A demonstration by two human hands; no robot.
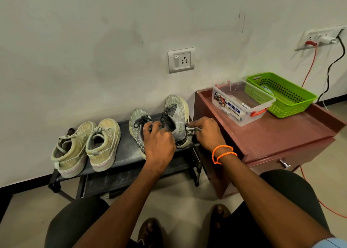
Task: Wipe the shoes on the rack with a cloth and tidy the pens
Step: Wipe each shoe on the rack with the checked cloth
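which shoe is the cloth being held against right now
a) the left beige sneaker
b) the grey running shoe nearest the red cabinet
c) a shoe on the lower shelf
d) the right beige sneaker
b: the right hand presses the cloth against the heel of the tilted grey running shoe beside the red cabinet, while the left hand steadies it.

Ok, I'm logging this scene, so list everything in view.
tan shoes: two, left on rack
grey shoes: two, right on rack, one tipped up
rack: one, black, by wall
cloth: one, grey-white, against tipped shoe's heel
cabinet: one, maroon, right of rack
clear box: one, on cabinet
basket: one, green, behind box
wall sockets: two, white
cables: red, black
left hand: on grey shoes
right hand: grips cloth
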